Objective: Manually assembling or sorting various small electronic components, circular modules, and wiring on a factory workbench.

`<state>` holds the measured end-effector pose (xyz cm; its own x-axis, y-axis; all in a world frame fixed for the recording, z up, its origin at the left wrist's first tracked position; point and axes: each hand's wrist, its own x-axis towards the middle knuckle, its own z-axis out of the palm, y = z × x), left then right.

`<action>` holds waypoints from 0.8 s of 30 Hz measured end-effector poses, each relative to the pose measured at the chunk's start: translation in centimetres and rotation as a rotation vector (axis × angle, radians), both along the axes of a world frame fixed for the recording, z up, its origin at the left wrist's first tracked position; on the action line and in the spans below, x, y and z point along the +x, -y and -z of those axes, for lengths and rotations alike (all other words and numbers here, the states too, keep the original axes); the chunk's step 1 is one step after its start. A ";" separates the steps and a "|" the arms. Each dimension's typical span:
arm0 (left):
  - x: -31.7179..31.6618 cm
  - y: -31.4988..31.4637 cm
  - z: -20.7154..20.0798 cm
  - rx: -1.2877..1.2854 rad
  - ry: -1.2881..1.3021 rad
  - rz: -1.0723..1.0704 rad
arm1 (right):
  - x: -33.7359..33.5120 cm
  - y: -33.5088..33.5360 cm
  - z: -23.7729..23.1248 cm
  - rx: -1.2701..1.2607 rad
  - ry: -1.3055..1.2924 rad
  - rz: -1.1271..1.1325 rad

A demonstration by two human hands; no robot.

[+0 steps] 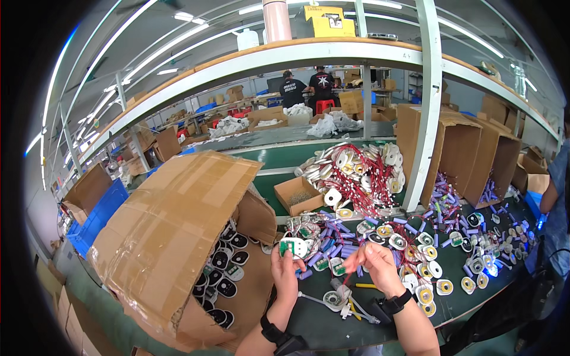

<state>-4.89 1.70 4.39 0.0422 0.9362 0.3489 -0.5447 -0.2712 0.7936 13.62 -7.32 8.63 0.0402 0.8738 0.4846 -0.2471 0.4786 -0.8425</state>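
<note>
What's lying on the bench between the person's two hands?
In the head view, purple cylindrical cells and small green circuit boards lie between the left hand, gripping a white part, and the right hand.

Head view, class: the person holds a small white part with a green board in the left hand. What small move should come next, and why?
Probably bring the right hand across to the white part in the left hand. The right fingers pinch what looks like a thin red wire, and the two hands are apart over the dark bench, so nothing is joined yet.

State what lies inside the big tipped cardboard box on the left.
The cardboard box shows black oval shells spilling from its opening; its flaps cover whatever sits deeper inside.
</note>
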 end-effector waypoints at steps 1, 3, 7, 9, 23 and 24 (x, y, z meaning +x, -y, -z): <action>0.1 0.1 0.2 0.001 -0.046 0.027 | 0.2 0.2 -0.1 -0.051 -0.088 -0.077; 0.1 0.2 0.6 0.006 -0.088 0.086 | -0.1 0.2 0.0 -0.117 -0.163 -0.095; 0.6 0.5 1.4 0.057 -0.197 0.198 | -0.8 0.2 0.5 -0.252 -0.025 0.013; 0.8 0.9 1.2 0.085 -0.206 0.225 | -0.9 0.0 1.0 -0.201 0.119 0.095; 1.4 1.6 1.7 0.082 -0.322 0.490 | -0.3 -0.3 0.7 0.178 0.923 0.453; 1.4 1.7 2.0 0.087 -0.349 0.454 | -0.3 -0.3 0.6 0.202 0.947 0.473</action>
